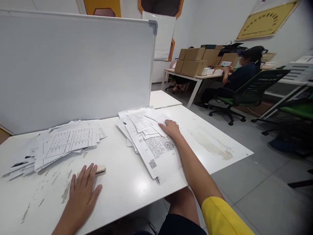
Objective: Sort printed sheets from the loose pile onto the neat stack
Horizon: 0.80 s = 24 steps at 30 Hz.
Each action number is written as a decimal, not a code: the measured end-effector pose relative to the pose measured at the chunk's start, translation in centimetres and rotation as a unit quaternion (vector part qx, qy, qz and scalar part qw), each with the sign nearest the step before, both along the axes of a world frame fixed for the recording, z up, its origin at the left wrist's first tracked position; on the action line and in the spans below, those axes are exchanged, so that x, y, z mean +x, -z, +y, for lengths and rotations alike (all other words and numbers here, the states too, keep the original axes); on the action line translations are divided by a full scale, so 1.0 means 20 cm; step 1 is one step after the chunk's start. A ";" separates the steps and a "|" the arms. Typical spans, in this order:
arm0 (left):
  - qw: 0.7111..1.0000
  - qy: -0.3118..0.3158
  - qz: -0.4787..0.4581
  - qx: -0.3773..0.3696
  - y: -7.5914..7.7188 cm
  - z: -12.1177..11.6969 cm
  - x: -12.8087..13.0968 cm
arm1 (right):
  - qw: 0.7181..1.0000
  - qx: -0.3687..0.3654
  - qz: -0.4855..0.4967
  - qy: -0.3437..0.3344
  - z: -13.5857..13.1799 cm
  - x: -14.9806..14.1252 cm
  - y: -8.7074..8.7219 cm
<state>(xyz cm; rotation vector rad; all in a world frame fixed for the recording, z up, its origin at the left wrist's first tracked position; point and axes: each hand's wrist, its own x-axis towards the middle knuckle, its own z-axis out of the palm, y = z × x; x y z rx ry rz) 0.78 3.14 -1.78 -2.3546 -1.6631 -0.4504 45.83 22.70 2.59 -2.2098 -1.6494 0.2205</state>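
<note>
Papers (149,137) under right hand (171,128) fingers (163,125).

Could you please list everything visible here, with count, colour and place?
Right paper stack: one, white printed sheets, table centre-right, fanned out.
Left paper stack: one, white printed sheets, table left.
Small block: one, beige, by the left fingertips; what it is cannot be told.
Table: one, white, scuffed.
Whiteboard: one, white, upright behind the stacks.
Cardboard boxes: several, brown, on the far desk.
Seated person: one, dark clothes, at the far desk.
Office chair: one, black and green, under that person.
Left hand: flat on the table.
Right hand: resting on the right paper stack.
</note>
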 end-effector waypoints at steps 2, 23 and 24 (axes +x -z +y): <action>1.000 -0.004 -0.006 -0.005 0.00 0.00 0.00 | 1.000 0.001 0.003 0.001 0.00 0.01 0.00; 0.999 0.009 -0.028 0.025 -0.02 0.00 0.00 | 0.998 0.025 0.031 0.046 -0.03 0.04 -0.03; 0.999 0.009 -0.028 0.026 -0.02 0.00 0.00 | 0.998 0.034 0.029 0.043 -0.03 0.04 -0.04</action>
